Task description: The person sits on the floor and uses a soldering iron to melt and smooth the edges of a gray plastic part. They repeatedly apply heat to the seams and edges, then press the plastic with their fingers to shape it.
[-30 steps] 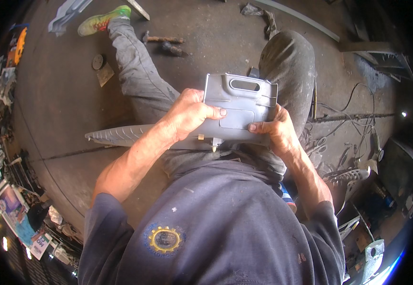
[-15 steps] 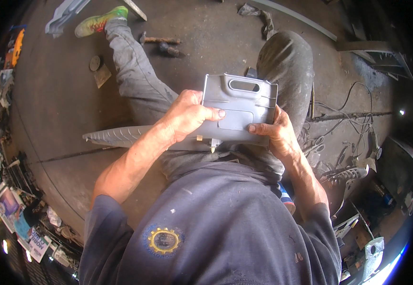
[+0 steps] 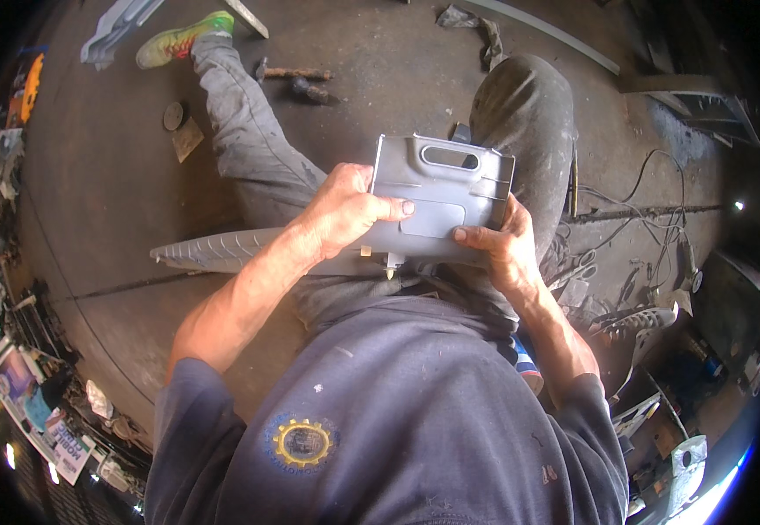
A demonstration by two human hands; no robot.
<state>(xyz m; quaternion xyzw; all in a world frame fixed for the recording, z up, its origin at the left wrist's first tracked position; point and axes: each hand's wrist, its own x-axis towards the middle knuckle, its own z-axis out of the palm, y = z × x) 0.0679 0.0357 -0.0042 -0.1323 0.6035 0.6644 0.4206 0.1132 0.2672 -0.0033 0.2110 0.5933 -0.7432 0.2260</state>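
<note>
Both my hands grip a long grey plastic trim panel (image 3: 434, 217) that lies across my lap. Its wide end, with an oval slot and a rectangular outline, faces up between my hands; a narrow ribbed end tapers off to the left beneath my left forearm. My left hand (image 3: 349, 208) is closed on the panel's left edge, its thumb flat on the face and its fingers hidden behind. Around the right edge wraps my right hand (image 3: 504, 241), thumb pressed near the outline's lower corner. A pale clip (image 3: 389, 272) sticks out from the lower edge.
A hammer (image 3: 297, 74) lies on the floor ahead, with a dark tool head (image 3: 311, 91) beside it. To the left are a round disc (image 3: 173, 115) and a square scrap (image 3: 188, 141). Scissors (image 3: 583, 262) and loose cables (image 3: 660, 223) lie right of my bent leg.
The panel's right side has shifted very slightly, with my right hand moving along with it. My grip looks the same otherwise.
</note>
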